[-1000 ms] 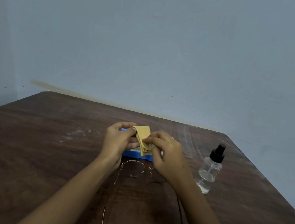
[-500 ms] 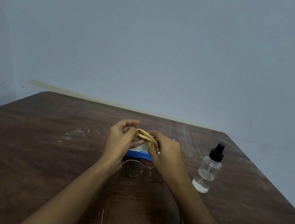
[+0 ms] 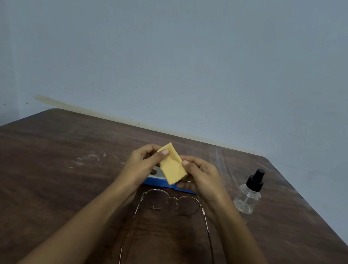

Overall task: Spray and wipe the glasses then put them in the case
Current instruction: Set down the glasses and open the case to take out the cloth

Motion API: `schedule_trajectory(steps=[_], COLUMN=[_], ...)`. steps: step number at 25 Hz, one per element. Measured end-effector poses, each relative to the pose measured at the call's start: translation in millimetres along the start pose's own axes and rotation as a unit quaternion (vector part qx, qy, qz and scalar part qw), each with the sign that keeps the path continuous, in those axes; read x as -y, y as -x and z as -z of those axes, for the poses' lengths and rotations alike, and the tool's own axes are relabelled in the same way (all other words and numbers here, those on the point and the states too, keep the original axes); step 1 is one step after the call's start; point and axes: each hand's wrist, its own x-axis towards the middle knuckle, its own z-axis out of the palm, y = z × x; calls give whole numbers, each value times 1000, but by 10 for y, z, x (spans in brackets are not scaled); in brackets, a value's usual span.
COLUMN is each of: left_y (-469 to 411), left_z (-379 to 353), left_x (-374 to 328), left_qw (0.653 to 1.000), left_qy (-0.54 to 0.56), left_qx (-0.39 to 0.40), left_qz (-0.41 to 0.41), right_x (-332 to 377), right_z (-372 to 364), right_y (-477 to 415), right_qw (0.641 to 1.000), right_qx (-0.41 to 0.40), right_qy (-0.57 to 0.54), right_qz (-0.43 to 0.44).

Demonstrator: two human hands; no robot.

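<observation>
Change: small yellow microfibre cloth w/ zigzag-cut edge [image 3: 171, 169], a narrow folded strip half a sec ago, now spread to a flat panel between both hands, above the desk.
Hands: left hand [image 3: 142, 165] pinches the cloth's upper-left edge, thumb on top; right hand [image 3: 202, 179] pinches its right edge. Neither touches anything else.
Meaning: cloth looks readied for wiping; that step prob. not yet begun. Sprayed or not: can't tell.
Glasses: thin gold wire-rimmed round glasses [image 3: 171, 202] lie on the dark brown wooden desk [image 3: 53, 182], between the forearms, just near side of the flat blue case [image 3: 156, 182].
Pointing: lenses face away from the person, twd the case; temples unfolded, trailing back twd the person.
Long axis: frame front runs left-right; cloth tilts upper left to lower right, zigzag end lowest.
Bottle: clear plastic spray bottle w/ black pump [image 3: 248, 196] stands upright, right of the right hand, apart from it.
</observation>
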Motion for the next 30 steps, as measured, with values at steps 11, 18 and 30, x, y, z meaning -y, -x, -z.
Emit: schedule_trajectory(steps=[11,18,30], left_y=[-19,31,27], left_z=[0,-33,207], left_x=[7,-5,74], left_qw=[997,998,983], left_qy=[69,22,-135], left_qx=[-13,17,31], left_qz=[-12,-55,-120], right_x=[-16,-39,-94], right_z=[26,-10,101], right_y=[-34,-49,-32], right_qw=[988,995,994], right_qx=[-26,-24,-45], right_qy=[135,41,11], right_qz=[63,86,102])
